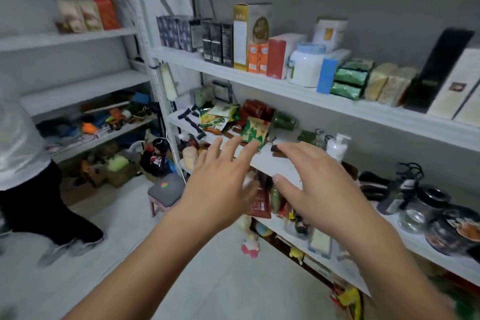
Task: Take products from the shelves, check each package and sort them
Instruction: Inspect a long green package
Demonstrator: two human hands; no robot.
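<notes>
Reach for pouch: both hands empty.
I have the left hand (220, 184) and right hand (319, 184) spread, gripping nothing. The green pouch (253, 134) lies on the middle shelf (271, 162), at the left fingertips. It is probably light, soft and slick, so I would pinch a sealed edge.

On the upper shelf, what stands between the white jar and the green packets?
A blue box stands between the white jar and the green packets, in the head view.
</notes>
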